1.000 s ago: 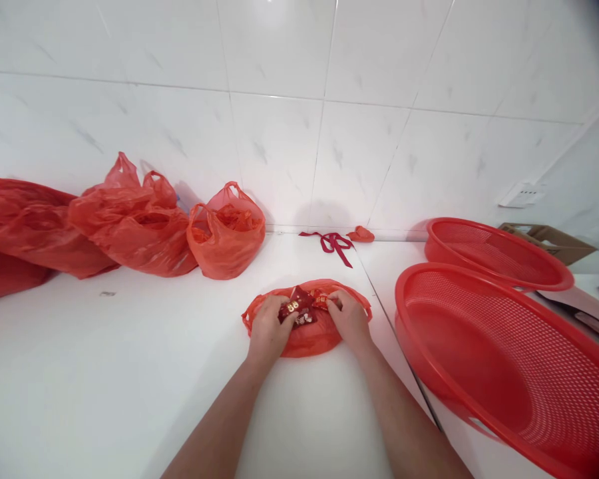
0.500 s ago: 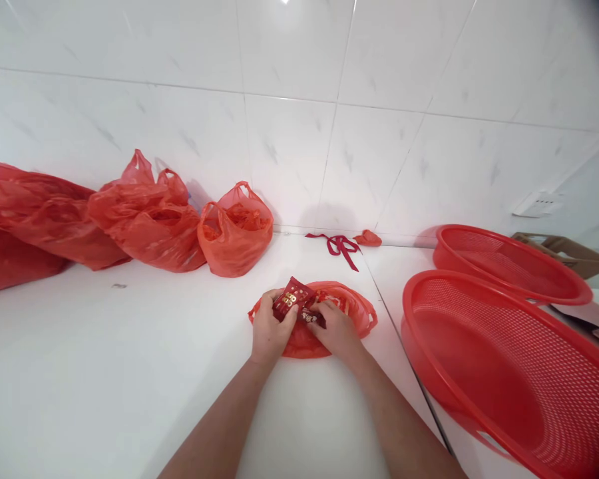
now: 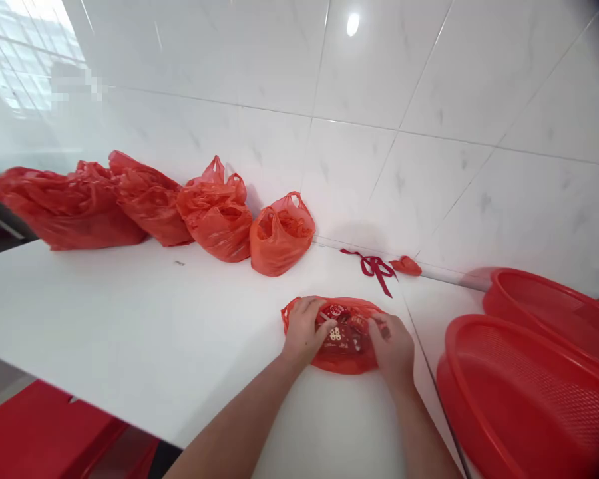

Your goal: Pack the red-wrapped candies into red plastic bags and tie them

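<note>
A red plastic bag [image 3: 347,364] lies spread on the white table, with several dark red packets [image 3: 337,338] inside it. Gold marks show on the front packet. At the bag's left side my left hand [image 3: 303,334] is open, its fingers on the rim and its thumb stretched over the packets. My right hand [image 3: 395,347] is at the right side, with curled fingers closed at the bag's edge beside a brighter red packet [image 3: 358,323]. That hand covers the bag's right end.
Several full red bags [image 3: 282,243] line the tiled wall on the left. A dark red ribbon [image 3: 377,267] and a small red bundle [image 3: 407,266] lie behind my hands. Red plastic baskets [image 3: 462,392] stand on the right. Something red [image 3: 40,426] is below the table's front left edge.
The packet my left hand held up now lies in the bag, and that hand has loosened. My right hand has shifted to the bag's right side. The view has swung left.
</note>
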A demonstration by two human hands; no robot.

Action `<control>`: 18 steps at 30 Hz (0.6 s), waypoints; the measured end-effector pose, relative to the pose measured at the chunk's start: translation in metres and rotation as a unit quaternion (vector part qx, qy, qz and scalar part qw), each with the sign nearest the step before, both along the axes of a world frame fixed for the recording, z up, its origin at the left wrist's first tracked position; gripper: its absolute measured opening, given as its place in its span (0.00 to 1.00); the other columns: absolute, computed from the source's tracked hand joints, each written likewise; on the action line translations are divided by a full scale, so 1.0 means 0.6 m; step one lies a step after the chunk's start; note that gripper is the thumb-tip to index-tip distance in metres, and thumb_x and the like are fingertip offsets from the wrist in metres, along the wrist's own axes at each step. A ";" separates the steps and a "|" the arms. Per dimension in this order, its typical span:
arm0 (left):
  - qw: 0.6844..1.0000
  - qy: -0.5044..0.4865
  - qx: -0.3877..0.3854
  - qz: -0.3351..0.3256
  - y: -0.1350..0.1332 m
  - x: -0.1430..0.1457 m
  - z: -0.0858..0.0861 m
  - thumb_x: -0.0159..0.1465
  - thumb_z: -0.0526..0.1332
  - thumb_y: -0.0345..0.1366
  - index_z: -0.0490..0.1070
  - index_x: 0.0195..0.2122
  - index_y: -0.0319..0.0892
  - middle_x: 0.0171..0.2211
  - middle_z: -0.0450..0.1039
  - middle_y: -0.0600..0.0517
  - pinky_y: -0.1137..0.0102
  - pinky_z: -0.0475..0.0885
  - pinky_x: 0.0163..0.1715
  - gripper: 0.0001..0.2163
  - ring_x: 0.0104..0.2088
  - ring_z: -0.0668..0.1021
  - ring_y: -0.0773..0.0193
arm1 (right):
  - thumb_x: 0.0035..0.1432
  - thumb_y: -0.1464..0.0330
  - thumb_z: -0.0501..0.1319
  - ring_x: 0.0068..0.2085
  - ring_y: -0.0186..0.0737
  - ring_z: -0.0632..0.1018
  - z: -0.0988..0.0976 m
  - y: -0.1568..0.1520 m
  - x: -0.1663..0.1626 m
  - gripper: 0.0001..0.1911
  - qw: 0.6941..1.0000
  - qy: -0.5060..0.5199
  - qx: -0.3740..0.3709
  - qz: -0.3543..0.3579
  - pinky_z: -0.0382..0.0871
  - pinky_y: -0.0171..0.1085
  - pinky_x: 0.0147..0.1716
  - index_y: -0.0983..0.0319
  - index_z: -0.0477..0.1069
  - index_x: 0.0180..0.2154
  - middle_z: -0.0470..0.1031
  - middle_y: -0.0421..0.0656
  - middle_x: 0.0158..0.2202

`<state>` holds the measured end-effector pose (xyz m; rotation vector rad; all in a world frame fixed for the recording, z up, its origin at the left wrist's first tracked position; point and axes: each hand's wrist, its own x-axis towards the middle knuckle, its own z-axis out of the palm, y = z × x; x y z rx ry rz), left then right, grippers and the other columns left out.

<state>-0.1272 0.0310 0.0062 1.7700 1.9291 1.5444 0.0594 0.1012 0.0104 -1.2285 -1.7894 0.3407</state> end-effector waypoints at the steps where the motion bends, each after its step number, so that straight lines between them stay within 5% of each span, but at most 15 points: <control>1: 1.000 0.008 0.007 0.023 0.000 -0.005 0.000 0.59 0.61 0.39 0.69 0.47 0.46 0.48 0.68 0.47 0.57 0.64 0.52 0.15 0.50 0.69 0.54 | 0.56 0.62 0.56 0.33 0.39 0.72 0.004 0.001 0.005 0.11 0.999 0.001 0.029 -0.025 0.68 0.38 0.35 0.61 0.72 0.36 0.73 0.45 0.36; 7: 0.990 0.030 0.013 0.137 0.007 -0.033 -0.008 0.61 0.57 0.35 0.69 0.46 0.44 0.50 0.65 0.44 0.54 0.61 0.53 0.12 0.53 0.67 0.52 | 0.55 0.61 0.57 0.48 0.50 0.70 0.010 0.018 0.031 0.17 0.982 -0.056 0.131 -0.127 0.64 0.45 0.48 0.66 0.72 0.42 0.69 0.55 0.45; 13: 0.978 0.004 -0.112 0.175 -0.020 -0.048 -0.015 0.54 0.63 0.39 0.59 0.57 0.43 0.56 0.61 0.40 0.56 0.64 0.49 0.28 0.54 0.66 0.47 | 0.47 0.57 0.61 0.52 0.60 0.67 -0.007 0.018 0.039 0.36 0.984 -0.128 0.018 -0.124 0.62 0.51 0.47 0.68 0.61 0.56 0.67 0.59 0.51; 16: 0.971 -0.044 -0.195 0.135 -0.048 -0.068 -0.010 0.55 0.60 0.34 0.56 0.59 0.43 0.46 0.70 0.43 0.65 0.68 0.40 0.30 0.43 0.74 0.54 | 0.49 0.57 0.59 0.51 0.58 0.68 -0.006 0.003 0.044 0.37 0.978 -0.137 -0.060 -0.148 0.64 0.46 0.42 0.67 0.57 0.58 0.66 0.59 0.52; 18: 0.969 -0.099 -0.204 0.098 -0.062 -0.084 -0.004 0.56 0.55 0.30 0.58 0.58 0.45 0.37 0.73 0.49 0.69 0.67 0.34 0.26 0.35 0.75 0.61 | 0.53 0.58 0.55 0.47 0.53 0.71 0.001 -0.010 0.049 0.29 0.972 -0.142 -0.121 -0.144 0.64 0.41 0.37 0.65 0.62 0.54 0.69 0.55 0.49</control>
